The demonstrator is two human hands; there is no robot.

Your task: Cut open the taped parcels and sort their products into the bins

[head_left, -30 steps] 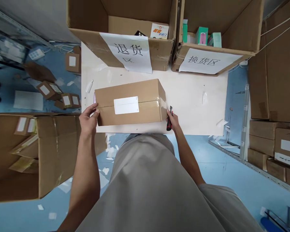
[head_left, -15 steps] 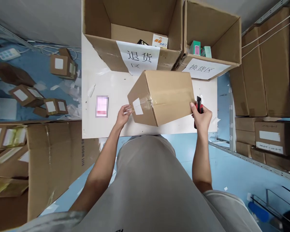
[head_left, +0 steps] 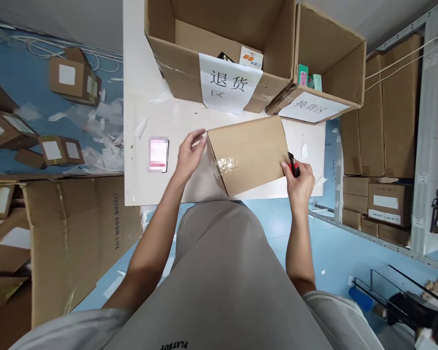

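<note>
A taped cardboard box (head_left: 253, 153) lies on the white table in front of me, its top face toward me and shiny clear tape at its left end. My left hand (head_left: 190, 154) is open beside it, curved fingertips at the box's far left corner; whether they touch is hard to tell. My right hand (head_left: 300, 183) is closed on a red and black box cutter (head_left: 294, 166). The thumb of that hand presses against the box's right edge. Part of the cutter is hidden by the fingers.
Behind stand two large open cartons, a left one (head_left: 182, 80) and a right one (head_left: 330, 95), with small packages inside. A phone (head_left: 158, 154) lies left on the table (head_left: 138, 187). Shelves with boxes (head_left: 389, 204) stand right; a tall carton (head_left: 83, 243) stands left.
The box has tipped down and turned, so its white-labelled end no longer shows. My left hand has moved from that end up to the far left corner. My right hand keeps the cutter.
</note>
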